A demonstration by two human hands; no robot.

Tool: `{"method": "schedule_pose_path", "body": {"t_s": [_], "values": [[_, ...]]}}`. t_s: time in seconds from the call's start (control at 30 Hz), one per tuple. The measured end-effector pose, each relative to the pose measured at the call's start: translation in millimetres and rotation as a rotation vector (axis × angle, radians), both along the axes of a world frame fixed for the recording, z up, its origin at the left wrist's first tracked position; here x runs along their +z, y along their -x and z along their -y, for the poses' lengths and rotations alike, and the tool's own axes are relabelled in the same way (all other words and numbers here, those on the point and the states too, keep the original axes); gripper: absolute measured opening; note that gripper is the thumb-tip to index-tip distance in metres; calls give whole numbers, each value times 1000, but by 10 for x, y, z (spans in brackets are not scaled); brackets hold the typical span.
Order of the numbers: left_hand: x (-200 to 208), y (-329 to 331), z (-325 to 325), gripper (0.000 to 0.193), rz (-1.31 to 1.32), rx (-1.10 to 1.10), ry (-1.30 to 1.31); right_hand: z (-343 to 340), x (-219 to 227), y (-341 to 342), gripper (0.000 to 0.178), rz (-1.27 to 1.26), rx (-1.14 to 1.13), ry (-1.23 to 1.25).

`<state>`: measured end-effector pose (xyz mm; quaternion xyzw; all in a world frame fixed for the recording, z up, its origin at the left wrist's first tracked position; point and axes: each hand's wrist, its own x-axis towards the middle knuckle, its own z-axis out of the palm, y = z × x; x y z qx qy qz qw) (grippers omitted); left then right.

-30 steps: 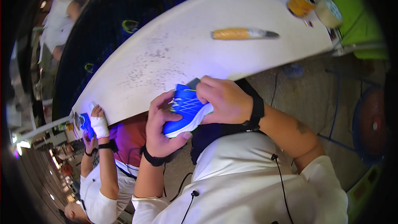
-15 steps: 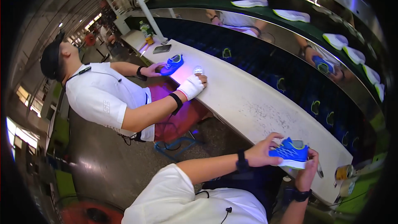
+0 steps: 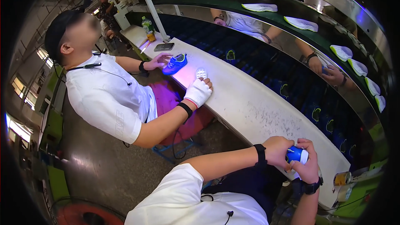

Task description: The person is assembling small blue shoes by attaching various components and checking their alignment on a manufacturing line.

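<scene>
A small blue sneaker (image 3: 296,154) with a white sole is held over the near edge of the bench, one end turned up. My left hand (image 3: 278,152) grips it from the left, fingers curled round the upper. From the right my right hand (image 3: 307,166) closes on the white sole end, thumb and fingers pressed against it. Between them the hands hide much of the sneaker.
A co-worker's bare hand touches another blue sneaker (image 3: 175,64) at left; their gloved hand (image 3: 199,91) is at a white sole (image 3: 201,73). Past the white bench (image 3: 246,104), a dark conveyor (image 3: 266,79) carries sneakers. Soles (image 3: 301,23) lie on the upper belt. A tin (image 3: 342,178) stands right.
The sneaker has turned in my hands from a side view to an end view. Both hands have come closer together round it. The co-worker's head has turned.
</scene>
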<state>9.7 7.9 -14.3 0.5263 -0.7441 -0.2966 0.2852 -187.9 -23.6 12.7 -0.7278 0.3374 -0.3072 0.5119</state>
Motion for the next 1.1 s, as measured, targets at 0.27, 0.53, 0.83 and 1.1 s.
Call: {"method": "schedule_pose_path", "body": {"t_s": [0.27, 0.53, 0.83, 1.1], "values": [[-415, -281, -129, 69, -378, 97, -126, 113, -661, -100, 52, 697, -143, -232], [-64, -66, -45, 60, -120, 52, -35, -12, -243, -90, 82, 265, -11, -178], [203, 369, 355, 64, 242, -84, 118, 349, -289, 348, 51, 359, 36, -338], [-88, 320, 423, 80, 159, -119, 258, 334, -439, 192, 63, 518, -57, -341]]}}
